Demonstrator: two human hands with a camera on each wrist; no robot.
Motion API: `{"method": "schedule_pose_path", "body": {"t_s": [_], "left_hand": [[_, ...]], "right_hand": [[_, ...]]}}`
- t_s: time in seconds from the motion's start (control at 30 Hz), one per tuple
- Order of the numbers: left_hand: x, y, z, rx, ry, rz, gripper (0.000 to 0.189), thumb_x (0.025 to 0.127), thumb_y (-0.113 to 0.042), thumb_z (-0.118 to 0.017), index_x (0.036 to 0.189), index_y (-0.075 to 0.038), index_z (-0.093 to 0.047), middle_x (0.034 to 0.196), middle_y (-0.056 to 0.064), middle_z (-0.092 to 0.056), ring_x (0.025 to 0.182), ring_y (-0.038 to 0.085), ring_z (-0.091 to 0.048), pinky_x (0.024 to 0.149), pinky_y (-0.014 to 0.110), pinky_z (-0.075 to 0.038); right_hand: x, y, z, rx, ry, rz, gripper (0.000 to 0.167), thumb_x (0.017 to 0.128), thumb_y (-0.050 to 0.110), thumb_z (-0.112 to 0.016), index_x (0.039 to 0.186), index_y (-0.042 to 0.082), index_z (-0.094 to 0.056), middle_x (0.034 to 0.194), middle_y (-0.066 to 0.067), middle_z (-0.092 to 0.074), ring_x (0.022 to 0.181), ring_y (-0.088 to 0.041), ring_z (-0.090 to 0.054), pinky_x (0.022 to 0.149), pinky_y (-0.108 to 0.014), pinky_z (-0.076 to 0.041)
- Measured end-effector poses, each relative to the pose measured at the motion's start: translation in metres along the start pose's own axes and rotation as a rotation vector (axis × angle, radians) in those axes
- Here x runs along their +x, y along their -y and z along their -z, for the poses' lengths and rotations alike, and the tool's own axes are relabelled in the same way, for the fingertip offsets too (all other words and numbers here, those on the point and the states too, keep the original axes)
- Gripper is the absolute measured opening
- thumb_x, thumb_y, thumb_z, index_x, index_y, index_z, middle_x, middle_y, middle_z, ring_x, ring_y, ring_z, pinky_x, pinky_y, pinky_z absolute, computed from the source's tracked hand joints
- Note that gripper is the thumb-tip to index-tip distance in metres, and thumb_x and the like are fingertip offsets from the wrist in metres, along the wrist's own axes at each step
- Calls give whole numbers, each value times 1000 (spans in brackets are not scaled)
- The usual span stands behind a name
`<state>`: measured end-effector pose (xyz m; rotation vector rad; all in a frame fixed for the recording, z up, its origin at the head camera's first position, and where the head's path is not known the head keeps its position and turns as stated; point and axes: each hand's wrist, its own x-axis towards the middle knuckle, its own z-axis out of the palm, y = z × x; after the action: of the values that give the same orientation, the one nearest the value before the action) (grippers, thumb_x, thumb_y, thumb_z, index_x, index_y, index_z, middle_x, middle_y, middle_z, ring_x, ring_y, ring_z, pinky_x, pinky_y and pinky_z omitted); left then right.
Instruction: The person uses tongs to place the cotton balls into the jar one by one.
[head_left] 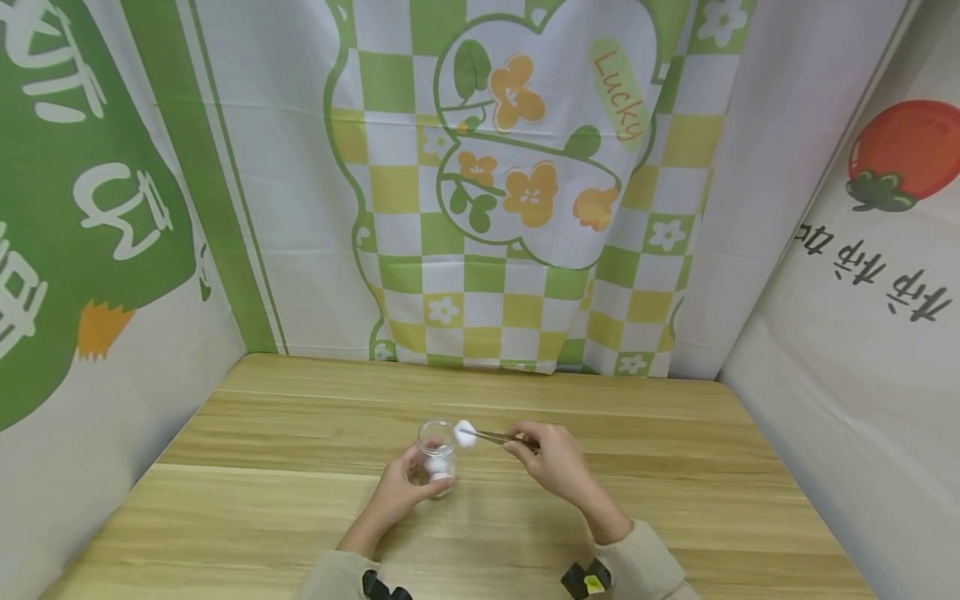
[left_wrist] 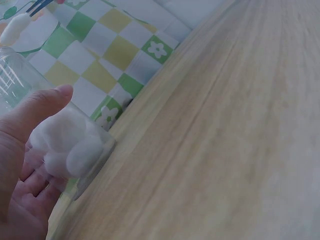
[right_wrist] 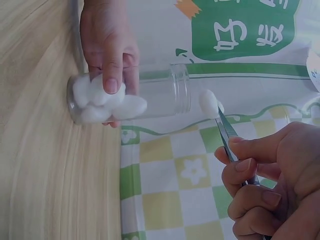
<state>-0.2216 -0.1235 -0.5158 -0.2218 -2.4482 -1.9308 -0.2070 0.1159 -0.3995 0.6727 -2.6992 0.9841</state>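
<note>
My left hand (head_left: 399, 493) grips a clear glass jar (head_left: 437, 437) around its lower part, thumb across the front. The jar stands upright on the table with its mouth uncovered. Several white cotton balls (right_wrist: 102, 100) lie in its lower half. In my right hand (head_left: 553, 460) I hold metal tweezers (right_wrist: 227, 132), pinched between thumb and fingers. Their tips clasp a white cotton ball (head_left: 466, 433), which hangs just beside the jar's mouth, level with the rim. In the left wrist view that cotton ball (left_wrist: 15, 29) shows above the jar's rim.
The wooden table (head_left: 300, 433) reaches back to a checked green, yellow and white curtain (head_left: 480, 300). Printed cloth walls (head_left: 142, 400) close in the left and right sides.
</note>
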Motion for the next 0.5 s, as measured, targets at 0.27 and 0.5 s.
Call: {"method": "schedule_pose_path", "body": {"t_s": [0.27, 0.5], "left_hand": [[-1, 0, 0, 2, -10, -8, 59, 73, -12, -82, 127, -9, -58, 122, 14, -68, 107, 19, -63, 92, 30, -48], [-1, -1, 1, -13, 7, 3, 59, 75, -14, -81, 129, -12, -57, 126, 13, -66, 113, 24, -62, 99, 41, -49]], "right_hand": [[4, 5, -3, 14, -4, 4, 11, 89, 17, -67, 93, 8, -71, 56, -1, -54, 48, 2, -31, 44, -14, -24], [8, 10, -7, 27, 0, -6, 11, 89, 17, -67, 93, 7, -71, 58, -3, -58, 49, 0, -35, 44, -14, -27]]}}
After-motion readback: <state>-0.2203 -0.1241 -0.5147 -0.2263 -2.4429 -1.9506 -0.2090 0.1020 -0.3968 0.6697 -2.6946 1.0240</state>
